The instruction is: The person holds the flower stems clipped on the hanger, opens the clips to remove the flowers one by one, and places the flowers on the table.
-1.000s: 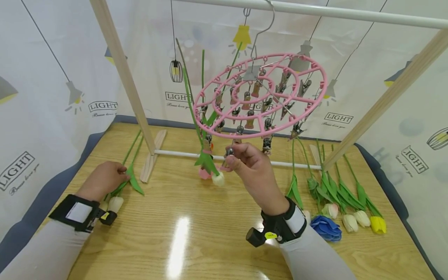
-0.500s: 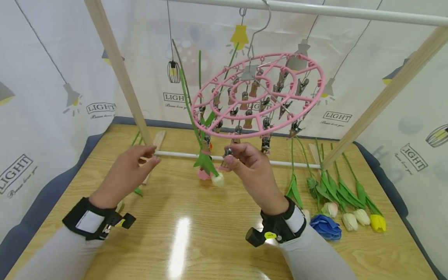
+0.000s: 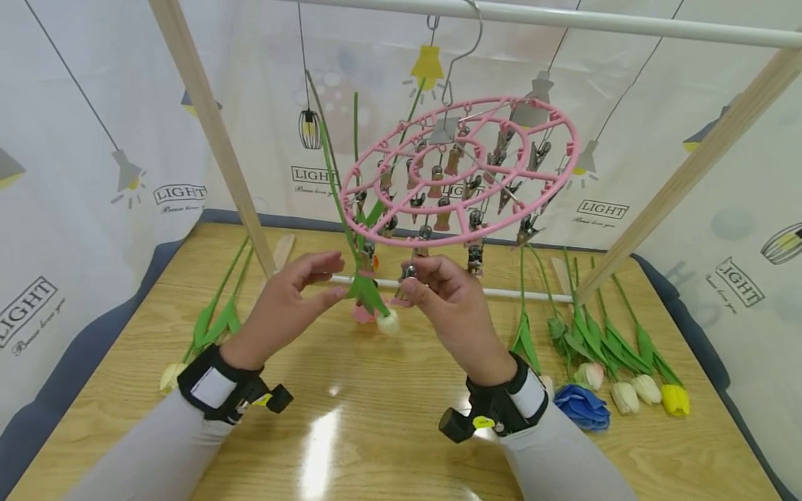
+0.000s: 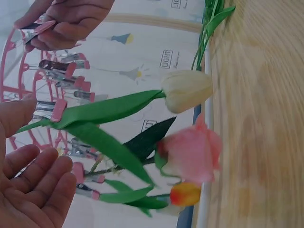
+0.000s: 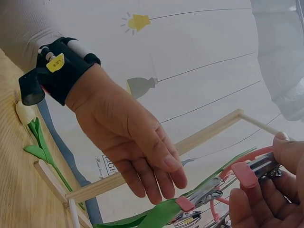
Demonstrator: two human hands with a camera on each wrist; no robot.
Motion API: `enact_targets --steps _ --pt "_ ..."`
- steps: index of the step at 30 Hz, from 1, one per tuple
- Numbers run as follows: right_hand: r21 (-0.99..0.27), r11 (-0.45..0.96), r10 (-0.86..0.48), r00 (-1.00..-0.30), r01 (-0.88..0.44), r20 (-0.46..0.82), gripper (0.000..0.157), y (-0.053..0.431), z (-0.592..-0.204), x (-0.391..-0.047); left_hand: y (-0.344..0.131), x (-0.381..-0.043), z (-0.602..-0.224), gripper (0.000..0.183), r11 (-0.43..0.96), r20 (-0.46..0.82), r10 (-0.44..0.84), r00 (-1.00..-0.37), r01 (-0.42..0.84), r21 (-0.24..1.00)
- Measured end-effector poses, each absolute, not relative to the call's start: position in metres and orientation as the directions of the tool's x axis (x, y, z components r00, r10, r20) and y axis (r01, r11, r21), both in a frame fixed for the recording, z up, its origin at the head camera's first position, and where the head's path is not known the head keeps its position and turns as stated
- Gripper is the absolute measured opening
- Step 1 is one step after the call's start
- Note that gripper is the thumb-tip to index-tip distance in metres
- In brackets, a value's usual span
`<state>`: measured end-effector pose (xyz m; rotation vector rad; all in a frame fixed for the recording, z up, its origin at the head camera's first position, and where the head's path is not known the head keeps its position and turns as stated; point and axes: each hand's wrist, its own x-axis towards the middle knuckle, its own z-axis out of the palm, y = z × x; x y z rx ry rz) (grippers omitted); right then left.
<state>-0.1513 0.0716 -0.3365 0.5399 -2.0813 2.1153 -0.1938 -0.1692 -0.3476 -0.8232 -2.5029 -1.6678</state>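
Observation:
A pink round clip hanger (image 3: 460, 226) hangs from a rail, with several metal clips below it. My right hand (image 3: 460, 306) pinches one pink-tipped clip (image 5: 259, 168) between thumb and fingers. My left hand (image 3: 285, 303) holds nothing, its fingers relaxed, close beside a white tulip (image 4: 187, 90) that hangs flower-down from a clip (image 4: 50, 109). In the left wrist view its thumb lies near that clip; whether they touch I cannot tell. Behind the white tulip hang a pink rose (image 4: 190, 152) and an orange-yellow tulip (image 4: 185, 194).
The hanger's rail (image 3: 595, 21) sits on wooden posts (image 3: 216, 132). Pale tulips (image 3: 172, 377) lie at the left of the table (image 3: 376, 431). On the right lie a blue flower (image 3: 583, 407), a yellow tulip (image 3: 675, 400) and several pale tulips (image 3: 625, 398).
My left hand has left the tulips on the left of the table and moved right, without a flower, to the hanging white tulip. My right hand keeps its pinch on the clip.

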Motion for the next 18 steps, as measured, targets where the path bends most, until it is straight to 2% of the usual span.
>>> enact_targets --steps 9,18 --pt "-0.946 -0.053 -0.160 -0.932 -0.320 0.324 0.031 0.072 -0.336 -0.151 -0.139 -0.200 -0.366 0.043 0.162 0.283 0.446 -0.849 0.388 0.907" --pt "-0.946 -0.039 -0.163 -0.932 -0.322 0.324 0.032 0.070 -0.336 -0.152 -0.123 -0.203 -0.376 0.026 0.080 0.185 0.420 -0.889 0.239 0.968"
